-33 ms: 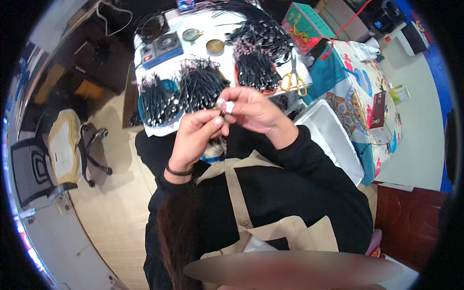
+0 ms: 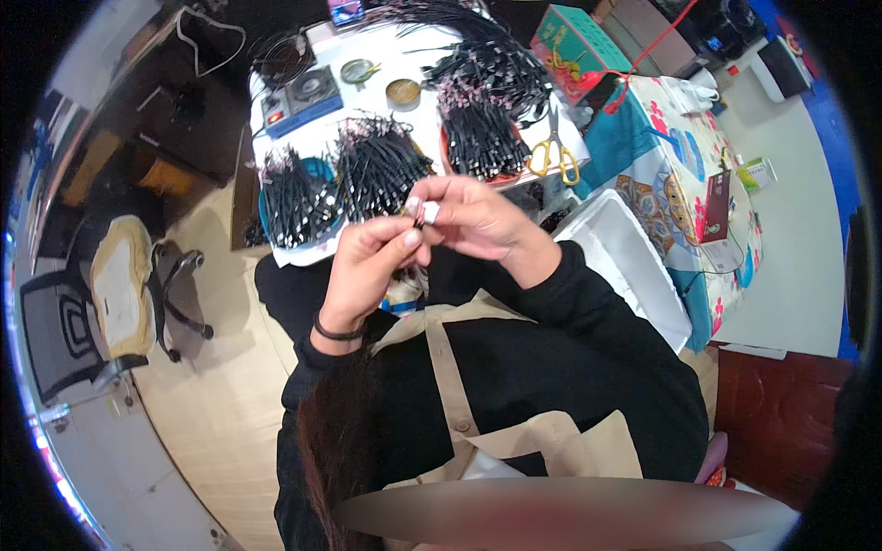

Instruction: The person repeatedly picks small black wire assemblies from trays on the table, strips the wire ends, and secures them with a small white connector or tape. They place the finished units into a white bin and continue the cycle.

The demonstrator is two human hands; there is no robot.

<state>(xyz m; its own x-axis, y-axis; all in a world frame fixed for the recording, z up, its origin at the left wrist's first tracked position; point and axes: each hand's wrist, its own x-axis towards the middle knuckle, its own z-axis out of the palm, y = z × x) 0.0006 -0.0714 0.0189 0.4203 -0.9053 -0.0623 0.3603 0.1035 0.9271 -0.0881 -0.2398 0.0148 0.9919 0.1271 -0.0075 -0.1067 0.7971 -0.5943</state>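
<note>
My left hand [image 2: 367, 266] and my right hand [image 2: 478, 220] meet in front of me at the table's near edge. The left one pinches a thin dark cable end [image 2: 418, 223] between thumb and forefinger. Fingertips of the right close on a small white piece [image 2: 430, 212] right beside it. Most of what they hold is hidden by the fingers. Just beyond the hands lie bundles of short black cables: a left bundle [image 2: 294, 197], a middle bundle [image 2: 377, 165] and a right bundle [image 2: 482, 138], with pinkish far ends and shiny near tips.
Yellow-handled scissors [image 2: 555, 158] lie right of the bundles. Farther back are a blue-based device [image 2: 308, 99], a round tin [image 2: 402, 94] and a glass dish [image 2: 358, 70]. A white foam box [image 2: 625, 262] stands at my right, an office chair [image 2: 124, 285] at the left.
The whole view has shifted slightly, moving the table a little to the left. Both hands keep their pinch, the fingers barely moved.
</note>
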